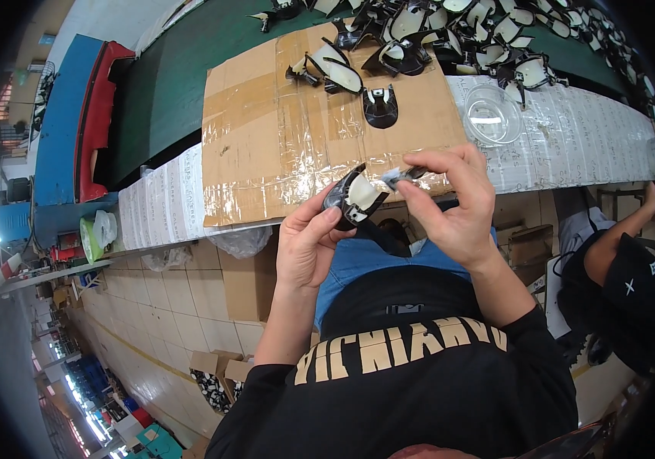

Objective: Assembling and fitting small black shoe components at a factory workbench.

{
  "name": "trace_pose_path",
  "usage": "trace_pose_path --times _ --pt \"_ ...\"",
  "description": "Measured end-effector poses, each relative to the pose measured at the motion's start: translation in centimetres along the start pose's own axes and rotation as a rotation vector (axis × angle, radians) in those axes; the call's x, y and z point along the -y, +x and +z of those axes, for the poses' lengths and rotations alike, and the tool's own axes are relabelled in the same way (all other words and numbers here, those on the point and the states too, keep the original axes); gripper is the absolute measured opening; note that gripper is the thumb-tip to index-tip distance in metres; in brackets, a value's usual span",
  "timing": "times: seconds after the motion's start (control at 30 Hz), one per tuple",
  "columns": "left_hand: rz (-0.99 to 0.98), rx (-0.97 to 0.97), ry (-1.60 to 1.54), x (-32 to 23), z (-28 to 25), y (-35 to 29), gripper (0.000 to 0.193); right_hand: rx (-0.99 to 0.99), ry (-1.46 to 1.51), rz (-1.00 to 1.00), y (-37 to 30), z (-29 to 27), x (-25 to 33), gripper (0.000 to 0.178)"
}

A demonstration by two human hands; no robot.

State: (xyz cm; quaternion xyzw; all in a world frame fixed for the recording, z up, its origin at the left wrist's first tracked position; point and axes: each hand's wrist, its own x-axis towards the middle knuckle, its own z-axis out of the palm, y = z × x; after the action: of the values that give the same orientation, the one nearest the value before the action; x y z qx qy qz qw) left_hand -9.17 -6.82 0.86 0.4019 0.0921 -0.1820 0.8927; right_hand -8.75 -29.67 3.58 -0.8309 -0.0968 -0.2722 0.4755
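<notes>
My left hand [306, 239] grips a glossy black curved shoe part [355, 200] with a cream lining, tilted over the near edge of a cardboard sheet [258, 145]. Close to its right side, my right hand [461, 205] pinches a small dark piece with a pale bluish-white tip [396, 177]; its exact kind is unclear. The tip points toward the lining, with a narrow gap between them. Beyond my hands, a single black shoe part [380, 115] lies on the cardboard. Farther back rest several more cream-lined parts [340, 75].
A clear round bowl [493, 116] stands right of the cardboard. Behind it, a large heap of black-and-cream parts [495, 34] covers the green belt [160, 99]. A blue-and-red machine housing [75, 115] is at left. Another person [610, 268] sits at right.
</notes>
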Motion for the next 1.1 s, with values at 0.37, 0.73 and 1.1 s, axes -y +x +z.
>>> trace_pose_path --times 0.37,0.73,1.1 --pt "-0.018 -0.004 0.041 0.3 0.5 -0.2 0.04 0.03 0.249 0.065 -0.5 0.3 0.7 0.029" --pt "-0.002 0.009 0.155 0.4 0.8 -0.6 0.044 0.036 0.113 -0.022 -0.1 0.7 0.6 0.031" --pt "0.051 0.034 0.166 -1.1 -1.2 -1.5 0.042 -0.059 -0.004 0.065 0.6 0.2 -0.5 0.029"
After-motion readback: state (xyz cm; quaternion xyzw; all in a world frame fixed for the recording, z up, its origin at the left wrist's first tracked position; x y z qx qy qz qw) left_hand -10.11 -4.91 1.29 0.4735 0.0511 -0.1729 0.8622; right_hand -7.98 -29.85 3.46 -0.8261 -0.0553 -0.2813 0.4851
